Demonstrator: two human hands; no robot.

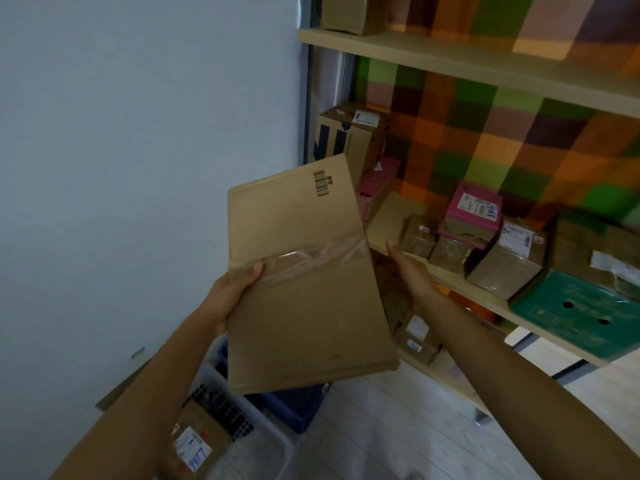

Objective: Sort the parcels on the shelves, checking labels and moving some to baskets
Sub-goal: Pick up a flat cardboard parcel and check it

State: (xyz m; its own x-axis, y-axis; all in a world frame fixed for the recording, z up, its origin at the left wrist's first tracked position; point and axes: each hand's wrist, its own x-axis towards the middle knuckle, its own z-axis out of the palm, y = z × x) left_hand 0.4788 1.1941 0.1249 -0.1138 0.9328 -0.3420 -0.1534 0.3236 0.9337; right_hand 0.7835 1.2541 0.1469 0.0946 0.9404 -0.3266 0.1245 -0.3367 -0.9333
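Label check in hand. Flat cardboard parcel (304, 289) held mid-frame; barcode side up, no address label showing. Left hand (228, 299) clamped on its 9 o'clock edge, thumb on top. Right hand (412, 271) at the 3 o'clock edge, thumb free, fingers hidden. Next, probably: flip for label, then choose white basket (256, 455) or blue basket (294, 407) at 6 o'clock.

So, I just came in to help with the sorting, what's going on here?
A person holds a flat cardboard parcel up in front of the shelves. The left hand grips its left edge, thumb on top; the right hand is at its right edge, fingers hidden. Only a barcode shows on it. Below are a blue basket and a white basket holding a labelled box.
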